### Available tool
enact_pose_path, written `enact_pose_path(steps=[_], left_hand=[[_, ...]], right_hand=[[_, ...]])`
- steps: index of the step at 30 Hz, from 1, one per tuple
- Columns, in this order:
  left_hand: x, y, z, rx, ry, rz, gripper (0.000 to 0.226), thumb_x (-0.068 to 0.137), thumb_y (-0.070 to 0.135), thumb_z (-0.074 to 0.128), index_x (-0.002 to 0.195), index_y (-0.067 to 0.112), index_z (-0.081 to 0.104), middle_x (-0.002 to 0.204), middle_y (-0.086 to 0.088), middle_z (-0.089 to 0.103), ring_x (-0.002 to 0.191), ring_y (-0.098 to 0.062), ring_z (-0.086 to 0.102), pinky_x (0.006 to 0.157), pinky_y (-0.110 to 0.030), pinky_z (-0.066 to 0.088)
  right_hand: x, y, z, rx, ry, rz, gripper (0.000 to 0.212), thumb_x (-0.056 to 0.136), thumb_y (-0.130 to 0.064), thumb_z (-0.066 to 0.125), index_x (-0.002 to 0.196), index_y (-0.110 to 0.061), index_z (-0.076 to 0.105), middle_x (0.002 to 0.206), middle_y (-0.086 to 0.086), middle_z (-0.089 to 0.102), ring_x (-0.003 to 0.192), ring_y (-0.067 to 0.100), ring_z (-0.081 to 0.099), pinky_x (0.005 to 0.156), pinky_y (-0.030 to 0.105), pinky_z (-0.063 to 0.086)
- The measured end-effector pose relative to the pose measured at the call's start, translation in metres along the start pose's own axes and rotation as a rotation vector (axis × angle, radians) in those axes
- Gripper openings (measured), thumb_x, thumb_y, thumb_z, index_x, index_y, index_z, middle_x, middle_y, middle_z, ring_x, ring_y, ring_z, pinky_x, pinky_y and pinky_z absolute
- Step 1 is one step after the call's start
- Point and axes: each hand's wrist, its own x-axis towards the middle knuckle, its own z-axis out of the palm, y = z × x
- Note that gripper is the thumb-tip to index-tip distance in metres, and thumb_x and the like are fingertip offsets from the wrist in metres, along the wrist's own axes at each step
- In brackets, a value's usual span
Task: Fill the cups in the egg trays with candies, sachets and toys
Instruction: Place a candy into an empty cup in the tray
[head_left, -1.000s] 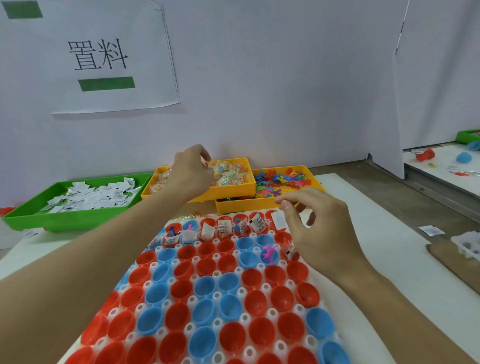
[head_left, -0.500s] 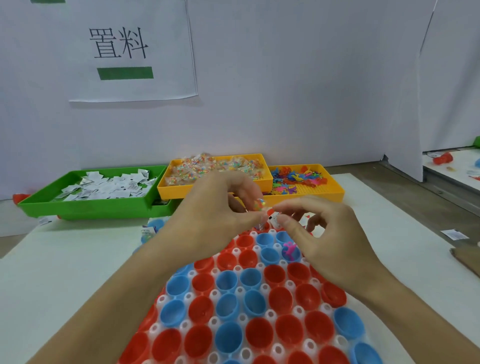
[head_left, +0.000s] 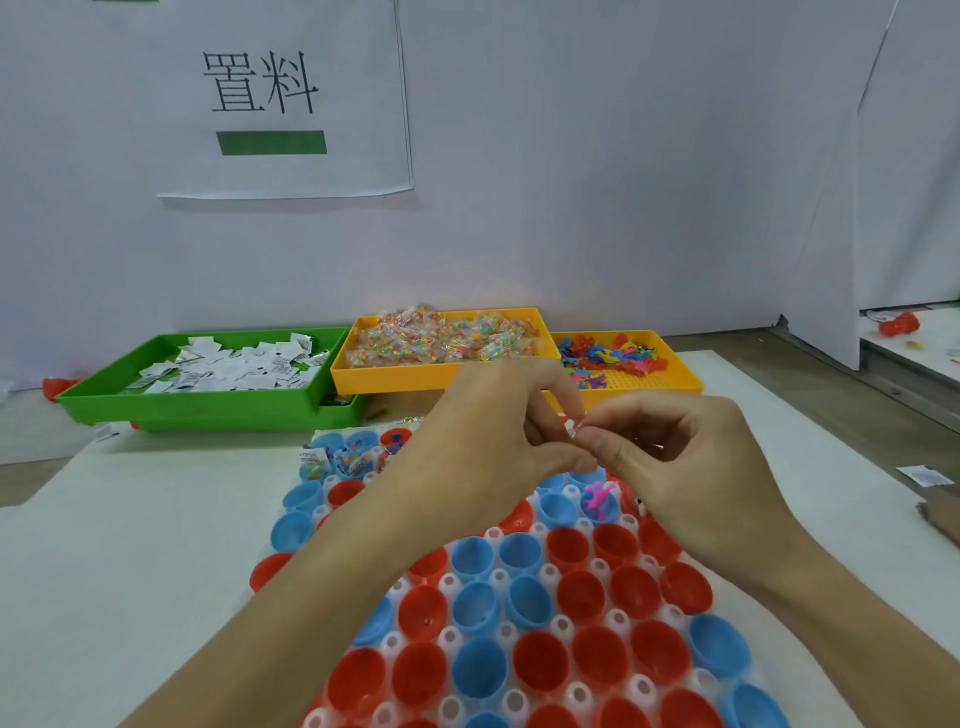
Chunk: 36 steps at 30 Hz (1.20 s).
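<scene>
Hands met over the egg tray (head_left: 597, 566), pinching one candy packet (head_left: 573, 429).
Left hand (head_left: 488, 441) and right hand (head_left: 691, 457) both gripped it; sachets filled the green tray (head_left: 208, 402), candies and toys the yellow trays (head_left: 395, 382); one blue cup (head_left: 600, 506) held a pink toy (head_left: 597, 498).

bare white table (head_left: 156, 530) left of egg tray (head_left: 571, 623), supply trays (head_left: 208, 405) lining far wall (head_left: 623, 208)

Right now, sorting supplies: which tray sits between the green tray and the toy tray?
The yellow candy tray, in the head view.
</scene>
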Motion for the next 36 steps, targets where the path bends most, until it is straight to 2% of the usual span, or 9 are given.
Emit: enact_pose_path(steps=[4, 6, 9, 11, 16, 21, 26, 32, 36], left_hand=[[0.000, -0.004, -0.002, -0.098, -0.001, -0.055, 0.011, 0.079, 0.013, 0.081, 0.087, 0.013, 0.073, 0.074, 0.004, 0.076, 0.068, -0.005, 0.072, 0.069, -0.024, 0.060], [0.000, -0.005, -0.001, -0.117, -0.009, -0.088, 0.008, 0.080, 0.010, 0.080, 0.086, 0.011, 0.074, 0.072, 0.003, 0.076, 0.066, -0.007, 0.073, 0.067, -0.023, 0.060], [0.000, -0.007, -0.001, -0.102, -0.052, -0.113, 0.004, 0.081, 0.012, 0.079, 0.084, 0.013, 0.076, 0.073, 0.003, 0.076, 0.068, -0.007, 0.072, 0.069, -0.025, 0.060], [0.001, -0.009, -0.005, -0.034, -0.057, -0.109, 0.001, 0.084, 0.017, 0.078, 0.083, 0.017, 0.078, 0.074, 0.006, 0.075, 0.070, -0.006, 0.071, 0.070, -0.026, 0.060], [0.005, -0.026, -0.037, 0.042, 0.094, -0.156, 0.009, 0.086, 0.015, 0.074, 0.080, 0.020, 0.077, 0.075, 0.008, 0.074, 0.076, -0.010, 0.071, 0.077, -0.030, 0.057], [0.006, -0.043, -0.069, 0.053, 0.201, -0.212, 0.011, 0.088, 0.019, 0.071, 0.080, 0.025, 0.074, 0.074, 0.006, 0.075, 0.074, -0.015, 0.072, 0.071, -0.031, 0.054], [0.004, -0.050, -0.084, 0.076, 0.252, -0.234, 0.009, 0.090, 0.021, 0.069, 0.083, 0.025, 0.073, 0.075, 0.008, 0.076, 0.069, -0.008, 0.072, 0.068, -0.028, 0.053], [0.003, -0.056, -0.089, 0.106, 0.266, -0.281, 0.008, 0.091, 0.023, 0.069, 0.084, 0.025, 0.073, 0.076, 0.007, 0.076, 0.072, -0.011, 0.072, 0.076, -0.034, 0.057], [0.002, -0.064, -0.095, 0.156, 0.306, -0.315, 0.007, 0.090, 0.028, 0.070, 0.083, 0.027, 0.073, 0.074, 0.009, 0.075, 0.076, -0.010, 0.070, 0.066, -0.028, 0.054]], right_hand=[[0.002, 0.000, -0.007, 0.035, 0.015, 0.050, 0.014, 0.071, -0.029, 0.073, 0.084, -0.027, 0.077, 0.078, -0.015, 0.075, 0.075, 0.003, 0.072, 0.065, 0.011, 0.054], [0.003, 0.001, -0.008, 0.038, -0.001, 0.062, 0.010, 0.075, -0.019, 0.077, 0.083, -0.025, 0.077, 0.076, -0.012, 0.076, 0.071, 0.005, 0.072, 0.064, 0.012, 0.055], [0.003, 0.002, -0.012, -0.055, -0.043, 0.063, 0.021, 0.080, -0.006, 0.078, 0.078, -0.027, 0.077, 0.074, -0.013, 0.075, 0.070, 0.004, 0.070, 0.064, 0.014, 0.054], [0.004, 0.003, -0.014, -0.168, -0.068, 0.063, 0.023, 0.080, -0.008, 0.080, 0.074, -0.030, 0.077, 0.075, -0.017, 0.073, 0.072, 0.005, 0.067, 0.062, 0.013, 0.051], [0.003, 0.007, -0.016, -0.363, -0.119, 0.084, 0.022, 0.077, -0.009, 0.083, 0.069, -0.029, 0.078, 0.073, -0.023, 0.068, 0.074, 0.003, 0.059, 0.062, 0.009, 0.042], [0.001, 0.006, -0.014, -0.427, -0.173, 0.093, 0.031, 0.080, -0.010, 0.080, 0.067, -0.037, 0.073, 0.069, -0.023, 0.067, 0.084, -0.010, 0.059, 0.070, 0.004, 0.042], [0.002, 0.005, -0.016, -0.454, -0.182, 0.080, 0.033, 0.080, -0.008, 0.080, 0.067, -0.037, 0.073, 0.070, -0.024, 0.067, 0.081, -0.011, 0.058, 0.069, 0.004, 0.042], [-0.001, 0.008, -0.015, -0.500, -0.248, 0.102, 0.022, 0.082, -0.014, 0.080, 0.073, -0.034, 0.076, 0.073, -0.020, 0.065, 0.084, -0.005, 0.056, 0.067, 0.010, 0.045], [-0.001, 0.010, -0.013, -0.545, -0.250, 0.097, 0.011, 0.083, -0.019, 0.080, 0.085, -0.030, 0.079, 0.078, -0.019, 0.063, 0.088, -0.005, 0.054, 0.063, 0.012, 0.044]])
